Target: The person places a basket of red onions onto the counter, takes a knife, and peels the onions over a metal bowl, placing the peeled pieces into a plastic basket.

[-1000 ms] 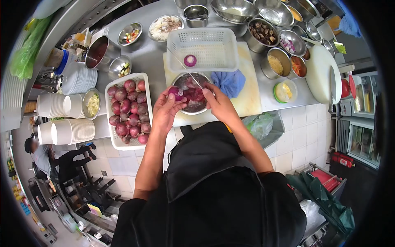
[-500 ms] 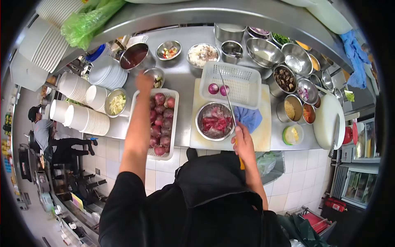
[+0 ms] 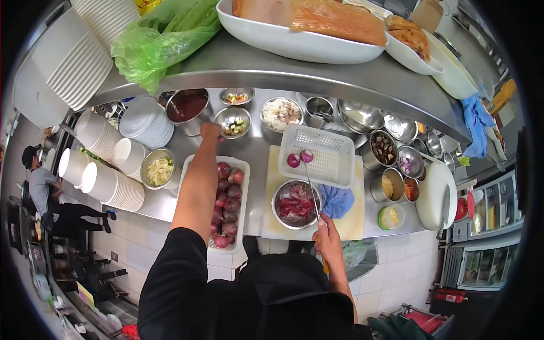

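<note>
My left hand [image 3: 211, 131], fingers curled, is at the left rim of a small metal bowl [image 3: 239, 135] of chopped green and pale pieces, apparently gripping it. A pot of dark red sauce [image 3: 188, 107] stands just beyond. My right hand [image 3: 328, 241] is closed around the orange handle of a knife [image 3: 312, 195]. Its long blade slants over a metal bowl of raw red meat [image 3: 296, 204], the tip near two peeled red onions [image 3: 293, 160] in a white perforated basket [image 3: 331, 150]. A blue cloth [image 3: 336, 202] lies beside the meat bowl on a pale cutting board [image 3: 351, 225].
A white crate of red onions [image 3: 229, 204] lies under my left forearm. Stacked white bowls [image 3: 113, 184] and plates stand left. Metal containers of mushrooms [image 3: 382, 150] and other ingredients crowd the right. A steel shelf [image 3: 272, 76] overhangs the counter. Another person [image 3: 39, 181] is far left.
The view has tilted up, showing more of the shelf. My left hand and the small bowl have shifted right and away from me, past the sauce pot's side. The knife stays in my right hand.
</note>
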Demonstrator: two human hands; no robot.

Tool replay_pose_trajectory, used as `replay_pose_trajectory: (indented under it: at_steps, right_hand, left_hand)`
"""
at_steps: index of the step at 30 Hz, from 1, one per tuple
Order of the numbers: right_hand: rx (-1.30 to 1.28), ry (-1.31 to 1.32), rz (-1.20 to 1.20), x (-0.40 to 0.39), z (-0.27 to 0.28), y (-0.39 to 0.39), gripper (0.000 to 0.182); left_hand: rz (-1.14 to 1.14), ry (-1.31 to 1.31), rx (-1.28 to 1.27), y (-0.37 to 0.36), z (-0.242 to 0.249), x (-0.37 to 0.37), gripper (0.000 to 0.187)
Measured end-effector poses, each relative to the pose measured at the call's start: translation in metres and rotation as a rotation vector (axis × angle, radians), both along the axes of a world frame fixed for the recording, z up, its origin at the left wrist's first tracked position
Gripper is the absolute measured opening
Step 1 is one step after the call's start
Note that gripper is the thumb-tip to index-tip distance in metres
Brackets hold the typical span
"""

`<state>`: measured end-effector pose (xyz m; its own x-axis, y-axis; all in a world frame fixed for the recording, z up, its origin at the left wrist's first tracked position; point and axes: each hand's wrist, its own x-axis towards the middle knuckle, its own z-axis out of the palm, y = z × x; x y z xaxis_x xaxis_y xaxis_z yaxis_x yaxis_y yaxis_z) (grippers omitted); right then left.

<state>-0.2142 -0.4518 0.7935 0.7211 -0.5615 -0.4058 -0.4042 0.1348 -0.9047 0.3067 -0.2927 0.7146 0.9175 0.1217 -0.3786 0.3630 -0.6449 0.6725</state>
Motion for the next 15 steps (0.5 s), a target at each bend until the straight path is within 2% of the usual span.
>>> replay_pose_trajectory:
  at_steps: [2, 3, 4, 6, 7, 9, 11, 13, 14, 15]
  right_hand:
    - [0.033, 0.01, -0.008, -0.003, -0.003, 0.004, 0.05]
    - [0.024, 0.012, -0.01, -0.005, -0.008, 0.005, 0.049]
    - [0.028, 0.03, -0.014, -0.006, -0.007, 0.006, 0.049]
    - [0.027, 0.043, -0.024, -0.003, -0.005, 0.006, 0.049]
    - [0.034, 0.012, -0.018, -0.001, -0.005, 0.005, 0.047]
    - [0.174, -0.006, -0.041, 0.007, 0.008, 0.003, 0.044]
    - [0.311, -0.035, -0.033, 0.019, 0.011, -0.002, 0.041]
    - [0.481, -0.08, 0.03, 0.03, 0.002, -0.015, 0.044]
    - [0.577, -0.126, 0.075, 0.032, -0.004, -0.021, 0.046]
    - [0.568, -0.116, 0.061, 0.039, 0.002, -0.025, 0.046]
  left_hand:
    - [-0.395, -0.29, -0.03, 0.005, -0.027, 0.015, 0.016]
    - [-0.992, -0.586, 0.716, 0.008, -0.007, 0.008, 0.022]
    - [-1.003, -0.57, 0.71, 0.0, -0.026, 0.019, 0.022]
    - [0.067, -0.435, -0.01, -0.022, -0.059, 0.035, 0.039]
    - [0.061, -0.418, -0.001, -0.022, -0.051, 0.014, 0.039]
    - [-0.079, -0.782, -0.071, -0.022, 0.011, -0.053, 0.045]
    - [-0.264, -0.618, -0.602, -0.025, 0.024, -0.121, 0.041]
    - [-0.406, -0.456, -0.774, -0.035, 0.061, -0.221, 0.034]
    - [-0.481, -0.402, -0.766, -0.037, 0.057, -0.262, 0.031]
    - [-0.561, -0.378, -0.764, -0.042, 0.059, -0.29, 0.029]
